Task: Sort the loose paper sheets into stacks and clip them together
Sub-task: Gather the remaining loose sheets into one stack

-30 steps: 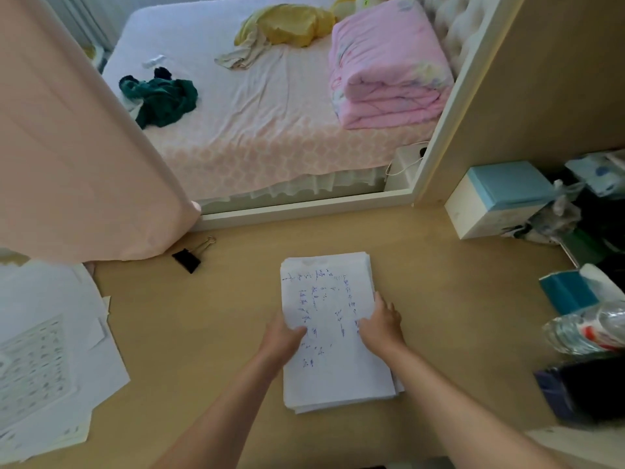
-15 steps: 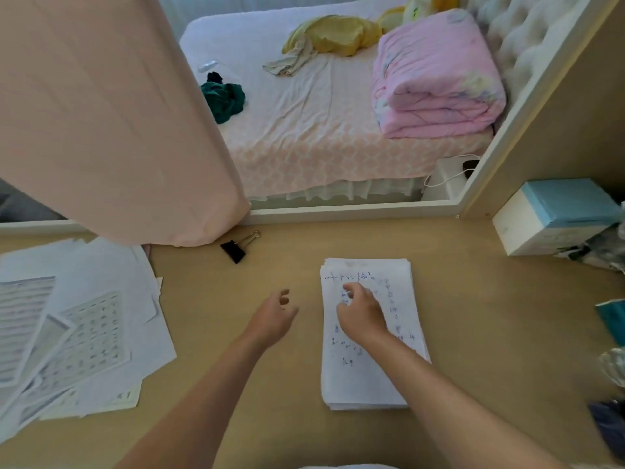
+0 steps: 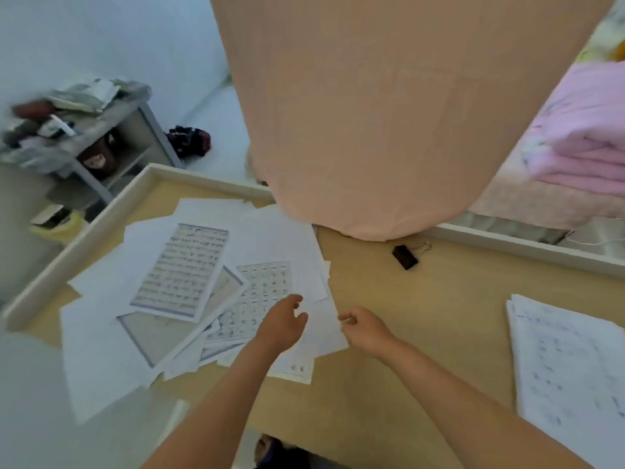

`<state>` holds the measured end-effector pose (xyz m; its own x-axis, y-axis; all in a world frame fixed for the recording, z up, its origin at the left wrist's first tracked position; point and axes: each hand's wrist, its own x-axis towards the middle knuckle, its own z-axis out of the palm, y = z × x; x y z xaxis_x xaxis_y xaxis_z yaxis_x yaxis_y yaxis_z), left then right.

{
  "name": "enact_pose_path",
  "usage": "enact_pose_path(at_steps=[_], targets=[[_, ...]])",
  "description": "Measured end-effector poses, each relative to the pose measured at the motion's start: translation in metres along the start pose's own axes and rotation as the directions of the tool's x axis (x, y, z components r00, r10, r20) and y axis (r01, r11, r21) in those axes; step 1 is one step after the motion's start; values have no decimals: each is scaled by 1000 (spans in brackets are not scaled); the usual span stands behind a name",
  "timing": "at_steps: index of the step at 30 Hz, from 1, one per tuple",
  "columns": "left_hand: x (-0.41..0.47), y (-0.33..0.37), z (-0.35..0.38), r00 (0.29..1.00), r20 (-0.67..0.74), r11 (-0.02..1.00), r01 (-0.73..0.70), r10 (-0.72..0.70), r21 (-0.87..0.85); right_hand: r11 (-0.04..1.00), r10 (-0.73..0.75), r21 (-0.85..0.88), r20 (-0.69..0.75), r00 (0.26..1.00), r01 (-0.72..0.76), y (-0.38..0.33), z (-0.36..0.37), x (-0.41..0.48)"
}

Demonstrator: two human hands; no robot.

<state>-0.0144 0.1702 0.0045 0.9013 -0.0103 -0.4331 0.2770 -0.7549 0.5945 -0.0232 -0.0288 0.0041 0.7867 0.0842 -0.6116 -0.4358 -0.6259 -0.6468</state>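
Loose paper sheets (image 3: pixel 176 282), some printed with tables, lie scattered over the left part of the wooden desk (image 3: pixel 422 333). My left hand (image 3: pixel 282 324) hovers over the pile's right side with loosely curled fingers, holding nothing. At the pile's right edge, my right hand (image 3: pixel 363 328) has its thumb and fingers close together; whether it pinches a sheet is unclear. A squared stack of handwritten sheets (image 3: pixel 568 370) lies at the right of the desk, away from both hands. A black binder clip (image 3: pixel 406 256) rests near the back rim.
A peach curtain (image 3: pixel 389 113) hangs down onto the desk's back edge. A raised white rim (image 3: pixel 101 214) borders the desk at left and back. Beyond it stand a cluttered grey shelf (image 3: pixel 84 137) and a bed with a folded pink blanket (image 3: pixel 581 137).
My view has swung left from the handwritten stack to the scattered pile. Both hands left the stack and moved to the pile's right edge.
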Motion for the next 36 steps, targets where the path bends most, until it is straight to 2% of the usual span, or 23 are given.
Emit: enact_pose_path(at_steps=[2,7,11,13,15,17,19,22,24,25,26,28,30,31,33,35,36], targets=[[5,-48,-33,997,-56,998,47,-44,53,1000,-14,-22,14,1000,14,-33,31,10],[10,-146,-100,973,-198,930,176,-116,322,996,-8,-95,-45,999,4,-92,94,36],[29,-205,-136,965,-161,909,252,-208,332,985,68,-146,-162,984,-92,-120,129,61],[40,-222,-145,973,-96,908,232,-212,349,969,196,-98,-264,944,-228,-131,140,71],[44,-228,-146,982,-48,922,186,-180,340,934,339,-6,-306,890,-358,-138,147,81],[41,-228,-139,990,-87,939,136,-114,316,910,413,99,-282,866,-402,-141,150,91],[30,-225,-128,983,-180,950,101,-48,296,903,430,113,-271,861,-415,-143,151,98],[12,-225,-114,960,-270,949,15,75,316,899,366,-95,-371,854,-427,-148,149,101],[13,-232,-119,937,-323,947,-25,134,320,935,228,-158,-418,879,-317,-152,149,103],[19,-237,-127,923,-367,952,-1,119,307,961,147,-159,-404,903,-227,-155,150,105],[26,-241,-136,906,-419,959,63,62,277,979,82,-147,-364,928,-144,-160,152,106],[40,-249,-158,862,-475,950,275,-176,146,990,-9,-138,-266,964,-29,-172,160,108],[46,-252,-172,781,-425,873,486,-458,-48,987,-74,-159,-215,974,40,-185,172,112],[47,-253,-176,734,-391,823,551,-556,-137,984,-103,-166,-196,975,71,-192,180,116],[47,-251,-181,662,-366,756,587,-654,-289,974,-113,-213,-158,981,77,-206,194,126],[47,-249,-183,633,-341,715,559,-695,-420,973,-26,-232,-176,984,-16,-222,203,135],[48,-250,-183,631,-304,686,541,-713,-486,979,41,-188,-197,980,-79,-228,207,139]])
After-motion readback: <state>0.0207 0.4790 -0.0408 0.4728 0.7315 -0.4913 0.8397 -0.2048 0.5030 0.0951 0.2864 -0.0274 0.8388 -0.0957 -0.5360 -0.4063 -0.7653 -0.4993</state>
